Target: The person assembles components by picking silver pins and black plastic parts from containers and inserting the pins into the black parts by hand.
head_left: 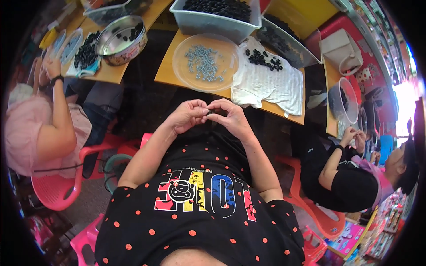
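Close in front of my body, just short of the table edge, my two hands meet fingertip to fingertip. My right hand [229, 118] pinches a small dark round part [210, 112] between thumb and fingers. Against it, my left hand [190, 116] is closed in a pinch; whatever its fingertips hold is too small and covered to name. Beyond them, a round clear plastic lid [179, 73] carries many small grey-blue pieces [204, 62]. To its right, a white cloth [270, 86] lies over the table with a scatter of black round parts [265, 60] on it.
Behind the lid stands a clear tub [217, 30] full of black parts, with another bin [284, 46] beside it. Co-workers sit left [53, 128] and right [355, 177] at their own tables. A metal bowl [120, 55] holds black parts. Pink plastic chairs [57, 190] stand around.
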